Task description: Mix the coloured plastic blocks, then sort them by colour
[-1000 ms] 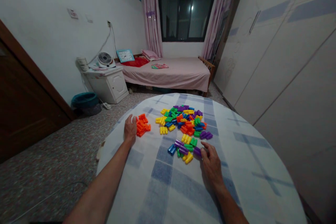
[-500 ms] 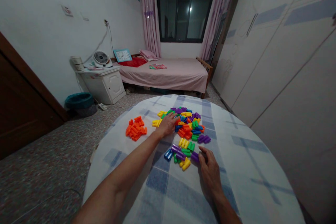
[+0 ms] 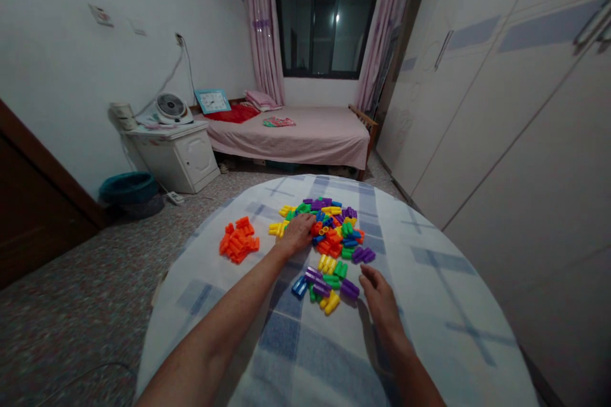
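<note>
My left hand [image 3: 298, 233] reaches into a mixed heap of plastic tube-shaped building blocks [image 3: 337, 245], its fingers curled down at the left side. An orange block [image 3: 316, 227] shows right beside those fingertips; whether they grip it is hidden. My right hand [image 3: 380, 296] hovers with thumb and fingers apart, holding nothing, just right of a purple block [image 3: 350, 289]. That block lies at the edge of a smaller near group with yellow blocks [image 3: 330, 303], green ones and a blue block [image 3: 300, 287]. A separate pile of orange blocks [image 3: 238, 240] lies to the left.
A checked cloth covers the round table [image 3: 458, 305]. Beyond it stand a bed [image 3: 305, 133] and a white cabinet [image 3: 184, 156] carrying a fan [image 3: 172, 108]. A teal-rimmed bin [image 3: 128, 187] is on the floor at left; a wardrobe [image 3: 501, 108] lines the right.
My right hand has come away from the purple block, leaving a gap. My left hand's fingers have curled in more at the heap. The view has shifted slightly.
</note>
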The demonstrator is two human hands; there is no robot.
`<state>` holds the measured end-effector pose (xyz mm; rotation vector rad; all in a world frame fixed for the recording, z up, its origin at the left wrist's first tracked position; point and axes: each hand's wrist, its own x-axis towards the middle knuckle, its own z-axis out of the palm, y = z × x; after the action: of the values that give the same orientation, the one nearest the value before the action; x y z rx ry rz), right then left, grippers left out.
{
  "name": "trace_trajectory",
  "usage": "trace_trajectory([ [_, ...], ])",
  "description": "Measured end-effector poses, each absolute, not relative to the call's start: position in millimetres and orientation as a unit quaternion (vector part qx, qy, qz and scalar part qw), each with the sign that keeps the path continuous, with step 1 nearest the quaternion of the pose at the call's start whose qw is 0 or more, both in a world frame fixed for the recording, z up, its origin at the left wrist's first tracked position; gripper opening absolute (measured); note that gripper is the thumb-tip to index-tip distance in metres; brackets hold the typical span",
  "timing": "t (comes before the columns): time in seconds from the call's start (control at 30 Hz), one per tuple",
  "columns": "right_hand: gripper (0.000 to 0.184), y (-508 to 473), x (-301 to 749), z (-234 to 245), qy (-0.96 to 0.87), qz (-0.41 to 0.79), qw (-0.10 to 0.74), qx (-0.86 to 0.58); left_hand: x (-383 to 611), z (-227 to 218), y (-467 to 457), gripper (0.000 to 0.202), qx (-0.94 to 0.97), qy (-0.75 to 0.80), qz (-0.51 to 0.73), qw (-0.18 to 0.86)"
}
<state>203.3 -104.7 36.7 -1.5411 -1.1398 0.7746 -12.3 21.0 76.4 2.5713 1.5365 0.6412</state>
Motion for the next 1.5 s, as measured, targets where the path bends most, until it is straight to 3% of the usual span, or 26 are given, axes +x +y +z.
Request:
trace_trajectory([
  [0.2,0.044,-44,216,59,-0.452,0.245,0.556,-0.653,-6,63,23,0.036,0.82,0.511,0.253,0.046],
  [0.43,0.047,-33,225,26,-0.424,0.181,0.569,-0.681,2,50,22,0.02,0.786,0.526,0.322,0.046],
  [0.67,0.042,-30,229,25,-0.428,0.179,0.549,-0.695,1,65,17,0.024,0.63,0.556,0.521,0.148],
  [0.83,0.042,-27,227,31,-0.414,0.204,0.532,-0.709,-23,86,24,0.029,0.534,0.562,0.583,0.242],
  [1.03,0.04,-28,224,37,-0.4,0.22,0.519,-0.723,-16,75,25,0.011,0.611,0.606,0.491,0.134],
  [1.2,0.039,-28,225,37,-0.405,0.235,0.502,-0.727,11,58,18,0.034,0.751,0.552,0.359,0.049],
  [1.5,0.038,-27,226,36,-0.397,0.262,0.497,-0.726,5,49,24,0.024,0.748,0.594,0.281,0.096],
])
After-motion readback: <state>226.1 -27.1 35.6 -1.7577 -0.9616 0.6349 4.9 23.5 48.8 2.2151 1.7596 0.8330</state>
